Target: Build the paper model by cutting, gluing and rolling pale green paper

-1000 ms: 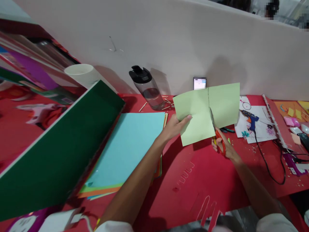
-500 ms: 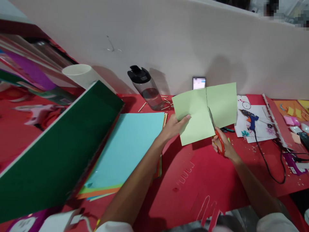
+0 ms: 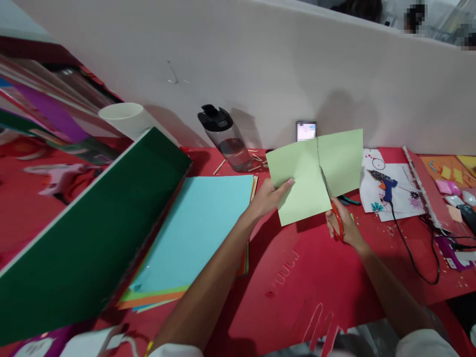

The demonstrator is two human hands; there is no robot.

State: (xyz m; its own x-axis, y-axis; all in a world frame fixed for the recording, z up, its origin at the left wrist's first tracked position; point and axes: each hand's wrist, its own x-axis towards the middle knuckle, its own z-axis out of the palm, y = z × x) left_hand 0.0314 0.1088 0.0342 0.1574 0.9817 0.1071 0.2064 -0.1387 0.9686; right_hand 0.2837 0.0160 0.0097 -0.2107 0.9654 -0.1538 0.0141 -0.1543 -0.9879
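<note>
A pale green sheet of paper (image 3: 301,173) is held up over the red table, a dark line running down it from its top edge. My left hand (image 3: 273,196) pinches the sheet's left part, thumb on top and fingers hidden beneath. Orange-handled scissors (image 3: 337,220) are in my right hand (image 3: 345,223), fingers closed around the handles. Their blades lie along a cut that comes up from the sheet's lower edge toward the dark line. To the left of my left forearm lies a stack of coloured paper, light blue sheet (image 3: 204,223) uppermost.
A dark green board (image 3: 100,228) slants across the left side. Behind stand a water bottle (image 3: 228,141) and a phone (image 3: 306,131) against the white partition (image 3: 238,64). On the right, a blue glue gun (image 3: 386,186) rests on printed paper, its cord trailing forward.
The view has shifted very slightly. Both hands, the green paper and the scissors keep nearly the same places; no clear lengthening of the cut shows.
</note>
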